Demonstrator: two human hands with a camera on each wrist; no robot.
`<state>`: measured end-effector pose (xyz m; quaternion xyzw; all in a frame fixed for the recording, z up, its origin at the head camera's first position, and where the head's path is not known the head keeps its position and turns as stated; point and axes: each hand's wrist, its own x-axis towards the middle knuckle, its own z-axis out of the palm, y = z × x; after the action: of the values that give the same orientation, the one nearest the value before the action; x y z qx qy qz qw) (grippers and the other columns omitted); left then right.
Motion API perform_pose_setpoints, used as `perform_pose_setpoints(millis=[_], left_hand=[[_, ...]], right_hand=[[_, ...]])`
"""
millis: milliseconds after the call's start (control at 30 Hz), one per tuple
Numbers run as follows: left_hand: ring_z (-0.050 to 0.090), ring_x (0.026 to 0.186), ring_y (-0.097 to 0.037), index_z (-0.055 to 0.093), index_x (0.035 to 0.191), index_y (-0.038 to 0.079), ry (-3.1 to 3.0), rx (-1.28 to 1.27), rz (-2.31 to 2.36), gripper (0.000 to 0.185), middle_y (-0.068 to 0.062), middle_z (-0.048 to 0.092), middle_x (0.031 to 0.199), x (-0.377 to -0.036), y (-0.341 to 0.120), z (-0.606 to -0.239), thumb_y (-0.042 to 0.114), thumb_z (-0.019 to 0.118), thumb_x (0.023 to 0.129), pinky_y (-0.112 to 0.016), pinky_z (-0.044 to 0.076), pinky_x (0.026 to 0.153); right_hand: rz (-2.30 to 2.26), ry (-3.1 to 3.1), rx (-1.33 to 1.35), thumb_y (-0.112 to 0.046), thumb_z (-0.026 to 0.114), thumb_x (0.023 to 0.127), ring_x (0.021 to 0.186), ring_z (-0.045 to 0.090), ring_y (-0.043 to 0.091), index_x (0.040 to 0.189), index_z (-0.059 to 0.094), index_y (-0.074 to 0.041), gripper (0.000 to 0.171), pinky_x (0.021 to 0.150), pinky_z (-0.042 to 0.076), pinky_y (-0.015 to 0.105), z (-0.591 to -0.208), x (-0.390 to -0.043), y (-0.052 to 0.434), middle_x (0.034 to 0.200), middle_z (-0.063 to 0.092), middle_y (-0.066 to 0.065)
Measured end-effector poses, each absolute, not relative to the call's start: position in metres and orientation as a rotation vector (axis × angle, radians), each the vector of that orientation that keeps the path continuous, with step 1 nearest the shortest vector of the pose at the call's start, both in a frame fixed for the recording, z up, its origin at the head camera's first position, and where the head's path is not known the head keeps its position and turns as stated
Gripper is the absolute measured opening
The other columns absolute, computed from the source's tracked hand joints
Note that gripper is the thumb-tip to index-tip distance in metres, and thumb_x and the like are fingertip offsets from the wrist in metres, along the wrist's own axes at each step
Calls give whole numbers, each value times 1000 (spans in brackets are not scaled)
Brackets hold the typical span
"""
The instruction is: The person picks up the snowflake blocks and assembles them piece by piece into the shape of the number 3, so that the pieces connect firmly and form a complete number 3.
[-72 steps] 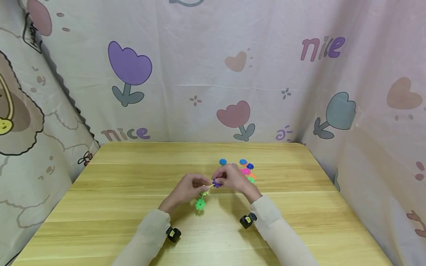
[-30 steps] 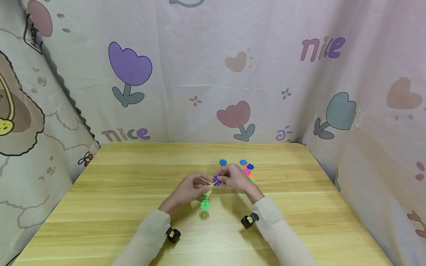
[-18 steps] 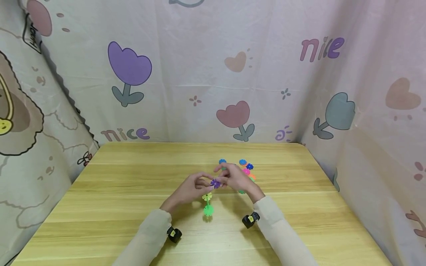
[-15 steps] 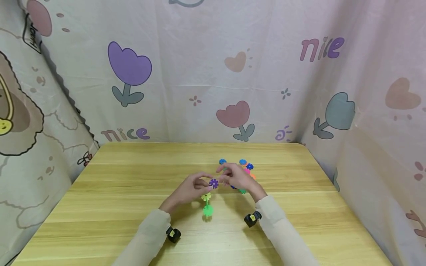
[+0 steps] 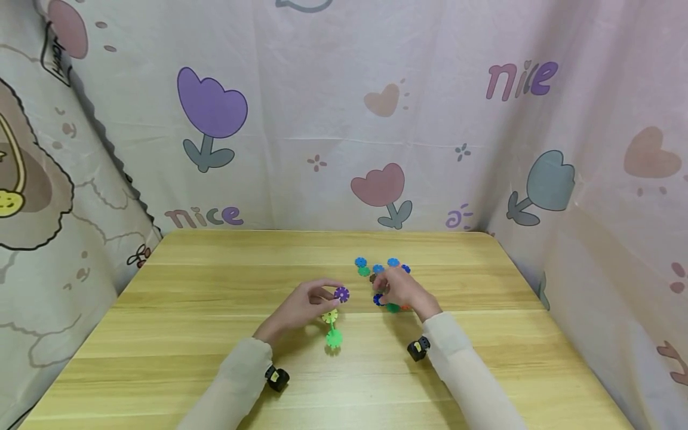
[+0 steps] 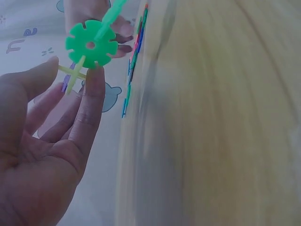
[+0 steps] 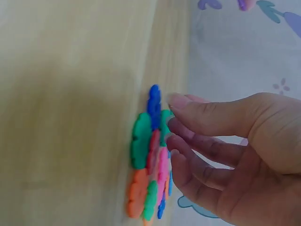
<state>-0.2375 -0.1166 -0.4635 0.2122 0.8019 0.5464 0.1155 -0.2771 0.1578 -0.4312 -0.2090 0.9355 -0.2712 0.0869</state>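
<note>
My left hand [image 5: 301, 307] pinches a short chain of interlocking plastic snowflake discs between thumb and fingers. A purple disc [image 5: 341, 294] is at its upper end by the fingertips. Below hang a yellow disc [image 5: 329, 317] and a green disc [image 5: 334, 339], joined by a green piece seen edge-on. The left wrist view shows a notched green disc [image 6: 80, 36] face-on above the fingertips. My right hand [image 5: 405, 291] is over the loose discs, fingers loosely bent. In the right wrist view, thumb and fingers are apart beside a blue disc [image 7: 154, 106] and a green disc [image 7: 140, 141], holding nothing visible.
Several loose discs lie around the right hand, which partly covers them. Among them are a light blue disc [image 5: 361, 261], another green disc [image 5: 393, 308] and an orange disc [image 7: 137, 193]. The wooden table [image 5: 215, 269] ends at a printed curtain [image 5: 301, 197].
My right hand has let go of the purple disc and moved right to the loose discs. My left hand still holds the chain, with the purple disc now turned face-on.
</note>
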Motion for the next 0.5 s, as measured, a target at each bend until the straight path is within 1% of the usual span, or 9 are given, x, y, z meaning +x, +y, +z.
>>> perform_pose_setpoints(millis=[133,233,367,500], left_hand=[[71,103,-22,65,136,24,2348,615,1603,37,-12,73,119,-237,-116,-463,28,70,100,-36,61,87],[70,106,-22,65,136,26,2348,600,1601,37,-10,74,118,-236,-116,-462,29,70,100,-38,61,89],[70,106,-23,64,137,25,2348,589,1598,38,-10,74,117,-236,-115,-461,29,70,99,-39,61,90],[71,106,-23,63,138,22,2348,590,1597,40,-10,74,117,-235,-116,-461,28,70,99,-40,61,90]], right_hand=[[-778,2784,-588,9,83,78,84,65,16,105,76,-1,29,81,60,34,-436,-276,159,96,73,10],[-765,2795,-614,9,83,78,82,63,15,104,76,-2,29,79,59,34,-439,-276,160,93,73,9],[-764,2794,-672,9,82,79,80,61,15,103,76,-2,27,77,58,32,-441,-278,162,90,72,8],[-757,2784,-707,1,83,83,80,60,14,104,77,-2,22,76,55,30,-443,-278,162,91,72,7]])
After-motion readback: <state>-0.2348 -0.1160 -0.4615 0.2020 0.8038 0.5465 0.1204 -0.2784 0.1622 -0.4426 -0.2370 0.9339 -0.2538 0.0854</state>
